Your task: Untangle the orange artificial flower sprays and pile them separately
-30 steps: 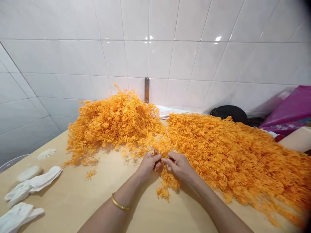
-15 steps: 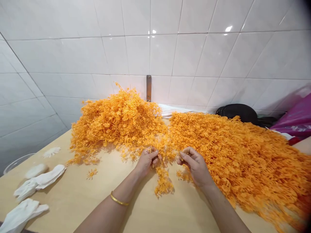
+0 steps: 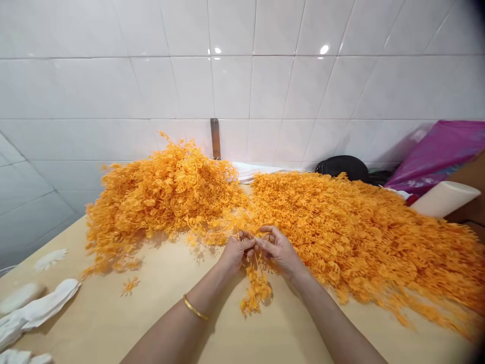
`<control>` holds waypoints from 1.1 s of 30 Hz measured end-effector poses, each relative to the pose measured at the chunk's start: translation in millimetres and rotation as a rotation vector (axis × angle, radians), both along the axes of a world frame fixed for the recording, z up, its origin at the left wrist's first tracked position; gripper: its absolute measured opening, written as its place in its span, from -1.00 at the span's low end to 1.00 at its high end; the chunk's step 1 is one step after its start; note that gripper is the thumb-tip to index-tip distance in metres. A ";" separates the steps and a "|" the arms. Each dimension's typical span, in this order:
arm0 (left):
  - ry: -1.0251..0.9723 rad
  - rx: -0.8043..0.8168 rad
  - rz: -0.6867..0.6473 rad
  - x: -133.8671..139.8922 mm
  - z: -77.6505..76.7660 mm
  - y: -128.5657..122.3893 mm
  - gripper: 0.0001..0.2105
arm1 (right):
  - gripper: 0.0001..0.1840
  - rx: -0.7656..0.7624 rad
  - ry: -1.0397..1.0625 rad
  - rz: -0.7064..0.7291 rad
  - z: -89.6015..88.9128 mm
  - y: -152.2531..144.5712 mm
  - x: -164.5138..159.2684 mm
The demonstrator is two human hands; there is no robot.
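Note:
My left hand (image 3: pixel 239 248), with a gold bangle on its wrist, pinches the thin stem of an orange artificial flower sprig (image 3: pixel 256 290). The sprig's blossoms hang below the fingers, close to the tabletop. My right hand (image 3: pixel 276 246) meets the left one, its thumb and forefinger closed at the same stem. What lies between the right fingertips is too small to make out. Behind the hands rise two heaps of orange artificial flowers, a tall left heap (image 3: pixel 162 192) and a wide right heap (image 3: pixel 364 232).
A single orange floret (image 3: pixel 130 286) lies on the wooden table (image 3: pixel 102 323). At the left are a white flower piece (image 3: pixel 50 259) and a white glove (image 3: pixel 49 308). Along the tiled wall sit a black case (image 3: pixel 343 167), a purple bag (image 3: pixel 432 151) and a cream-coloured roll (image 3: pixel 445 198).
My right hand has moved left from beside the right heap to meet my left hand at the stem. The camera view has turned to the right.

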State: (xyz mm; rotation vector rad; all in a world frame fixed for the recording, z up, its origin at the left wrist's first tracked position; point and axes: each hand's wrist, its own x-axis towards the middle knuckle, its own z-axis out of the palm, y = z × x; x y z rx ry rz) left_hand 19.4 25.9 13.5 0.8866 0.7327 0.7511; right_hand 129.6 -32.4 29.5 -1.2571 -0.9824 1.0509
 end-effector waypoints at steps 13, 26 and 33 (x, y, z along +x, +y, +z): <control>-0.164 -0.110 -0.222 1.2 -2.5 3.5 -0.74 | -0.68 0.181 -0.367 -0.605 12.7 6.9 16.3; -0.357 -0.283 -0.266 -2.4 0.8 7.9 -0.85 | -0.80 0.058 -0.093 -0.440 21.6 -40.2 21.2; -0.324 -0.288 -0.278 -6.2 1.5 10.9 -0.82 | -0.70 -0.070 -0.273 -0.244 3.6 -71.5 1.6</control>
